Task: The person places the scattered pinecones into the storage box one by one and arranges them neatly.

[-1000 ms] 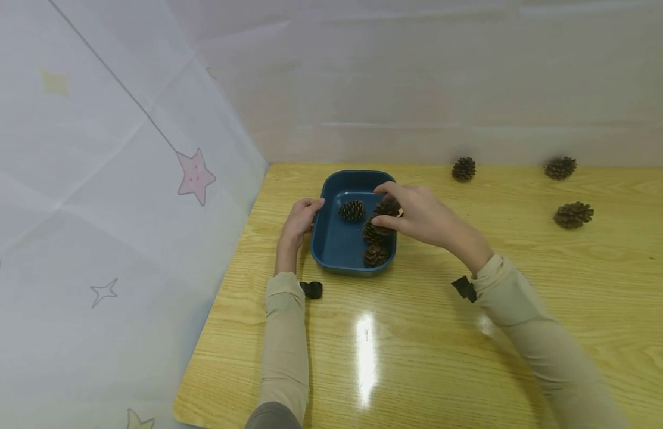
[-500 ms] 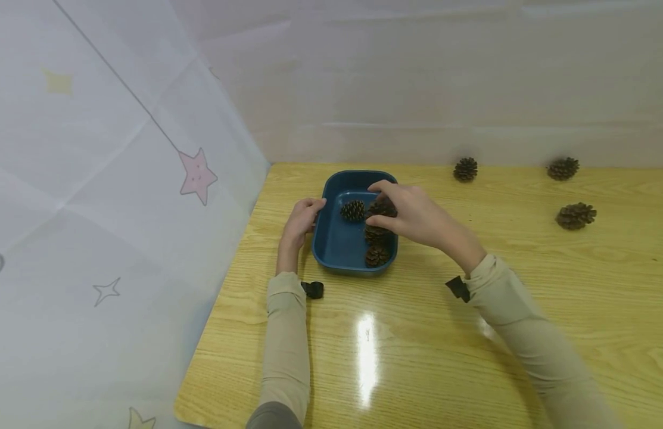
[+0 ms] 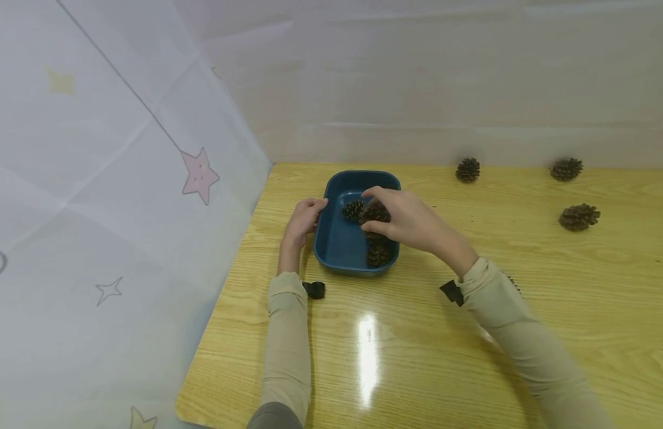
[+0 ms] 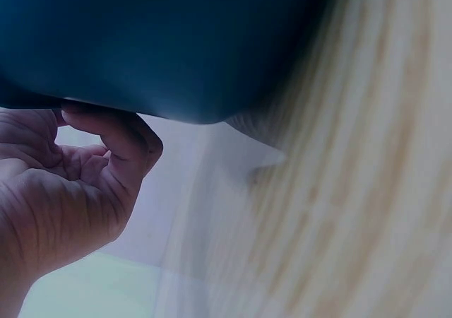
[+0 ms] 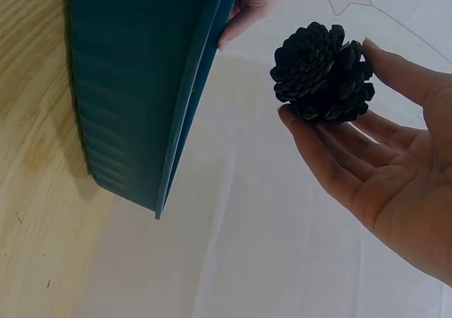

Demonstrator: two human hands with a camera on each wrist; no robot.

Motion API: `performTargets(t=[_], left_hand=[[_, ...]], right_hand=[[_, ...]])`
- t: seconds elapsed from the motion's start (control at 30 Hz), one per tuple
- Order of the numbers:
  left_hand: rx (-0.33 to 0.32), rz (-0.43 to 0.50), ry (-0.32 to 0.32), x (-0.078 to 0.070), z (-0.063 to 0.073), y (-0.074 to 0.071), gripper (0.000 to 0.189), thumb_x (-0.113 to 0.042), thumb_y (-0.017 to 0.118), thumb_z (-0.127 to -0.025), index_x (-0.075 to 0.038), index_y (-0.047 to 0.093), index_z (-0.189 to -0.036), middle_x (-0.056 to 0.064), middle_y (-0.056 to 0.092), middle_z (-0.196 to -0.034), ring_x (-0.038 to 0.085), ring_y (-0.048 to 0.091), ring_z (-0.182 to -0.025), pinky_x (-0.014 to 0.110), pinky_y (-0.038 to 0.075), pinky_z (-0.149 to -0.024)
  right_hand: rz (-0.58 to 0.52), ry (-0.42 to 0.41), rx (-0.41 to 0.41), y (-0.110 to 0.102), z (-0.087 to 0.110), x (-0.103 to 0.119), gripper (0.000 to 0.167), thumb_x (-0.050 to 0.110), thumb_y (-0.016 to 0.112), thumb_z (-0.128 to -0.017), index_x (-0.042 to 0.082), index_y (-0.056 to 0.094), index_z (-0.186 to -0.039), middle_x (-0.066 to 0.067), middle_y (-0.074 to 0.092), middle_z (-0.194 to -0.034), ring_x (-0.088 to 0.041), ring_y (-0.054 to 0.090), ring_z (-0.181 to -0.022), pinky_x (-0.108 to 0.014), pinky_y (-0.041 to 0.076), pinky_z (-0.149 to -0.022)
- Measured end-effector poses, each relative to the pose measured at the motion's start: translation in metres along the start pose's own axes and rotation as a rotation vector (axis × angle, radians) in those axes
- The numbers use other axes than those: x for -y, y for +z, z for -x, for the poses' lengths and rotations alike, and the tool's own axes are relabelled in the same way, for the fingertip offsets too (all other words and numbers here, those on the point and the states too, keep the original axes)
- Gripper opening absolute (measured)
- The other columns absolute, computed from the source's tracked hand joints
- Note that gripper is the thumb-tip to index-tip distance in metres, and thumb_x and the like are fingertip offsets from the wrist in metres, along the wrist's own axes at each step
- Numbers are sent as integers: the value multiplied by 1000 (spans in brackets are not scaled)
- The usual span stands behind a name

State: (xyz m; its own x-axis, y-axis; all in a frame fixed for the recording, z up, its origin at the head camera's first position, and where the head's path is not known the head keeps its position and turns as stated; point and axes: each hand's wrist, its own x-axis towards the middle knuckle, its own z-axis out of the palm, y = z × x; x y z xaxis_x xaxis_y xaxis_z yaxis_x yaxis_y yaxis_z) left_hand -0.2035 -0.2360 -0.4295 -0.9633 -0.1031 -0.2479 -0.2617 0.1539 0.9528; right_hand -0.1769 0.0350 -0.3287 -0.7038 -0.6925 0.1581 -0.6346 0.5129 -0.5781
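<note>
My left hand (image 3: 301, 221) grips the left rim of a dark blue rectangular bin (image 3: 339, 247), thumb at the rim and fingers against its outer wall. The left wrist view shows the bent fingers (image 4: 120, 138) touching the bin wall (image 4: 155, 49). Over the bin's right half, my right hand (image 3: 411, 221) pinches a brown pine cone (image 5: 321, 74) between thumb and fingertips, above rim height in the right wrist view. Inside the bin lie a pine cone (image 3: 354, 210) at the middle and another (image 3: 377, 255) at the near right; one more between is mostly hidden by the right hand.
On the wooden table (image 3: 417, 357), pine cones lie at the back (image 3: 467, 170), the far right back (image 3: 566, 170) and the right (image 3: 579, 217). Another pine cone (image 3: 514, 284) peeks out behind the right sleeve. A pale sheet (image 3: 417, 77) hangs behind the table.
My right hand has shifted slightly left and down over the bin, carrying the pine cone. The left hand keeps its grip on the rim. A pine cone shows beside the right sleeve.
</note>
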Motion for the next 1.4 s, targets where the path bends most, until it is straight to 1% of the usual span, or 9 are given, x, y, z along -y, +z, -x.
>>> performTargets(t=[0.1,0.37,0.57,0.77,1.03,1.23,1.4], left_hand=[[-2,1,-1,-1,1,0,42,-32,57,-108,7,63,-124,2,56,-81,11,53,-65,23,48,-59],[-10,-1,-2,-1,0,1,42,-31,58,-108,7,62,-124,9,59,-92,12,56,-70,24,50,-60],[-8,-4,-13,0,-1,0,42,-33,58,-108,7,62,-124,9,59,-93,13,57,-71,25,50,-61],[-11,-5,-4,-1,-1,1,42,-30,57,-108,9,63,-122,8,60,-91,12,59,-70,24,51,-59],[-4,2,5,-1,-1,1,40,-30,57,-108,8,64,-118,4,60,-83,11,60,-67,24,51,-58],[-2,0,3,0,-1,1,43,-30,57,-108,10,62,-122,7,60,-86,12,59,-68,24,51,-58],[-8,-9,-3,0,-1,1,41,-31,58,-108,8,63,-120,4,58,-83,11,58,-67,24,49,-58]], right_hand=[[-3,-14,-5,3,-1,0,58,25,78,-96,-1,54,-143,-17,70,-122,-29,70,-100,-46,56,-85],[6,-53,-5,12,-2,-1,58,22,80,-95,-3,55,-141,-14,71,-118,-28,69,-105,-47,55,-90],[24,-83,-16,18,-3,-2,56,22,80,-94,-2,57,-139,-15,71,-115,-28,70,-102,-45,56,-86],[27,-66,-5,21,-4,-3,54,23,80,-95,-1,58,-138,-15,71,-117,-29,69,-104,-45,55,-88],[7,-49,24,27,-5,-4,54,23,80,-95,-1,57,-138,-14,70,-119,-28,68,-107,-45,55,-90],[-8,-46,32,32,-5,-5,53,21,80,-94,0,58,-137,-13,70,-118,-28,68,-106,-45,55,-91],[-13,-47,36,36,-6,-7,52,21,81,-94,0,59,-137,-14,70,-118,-28,68,-107,-45,55,-91]])
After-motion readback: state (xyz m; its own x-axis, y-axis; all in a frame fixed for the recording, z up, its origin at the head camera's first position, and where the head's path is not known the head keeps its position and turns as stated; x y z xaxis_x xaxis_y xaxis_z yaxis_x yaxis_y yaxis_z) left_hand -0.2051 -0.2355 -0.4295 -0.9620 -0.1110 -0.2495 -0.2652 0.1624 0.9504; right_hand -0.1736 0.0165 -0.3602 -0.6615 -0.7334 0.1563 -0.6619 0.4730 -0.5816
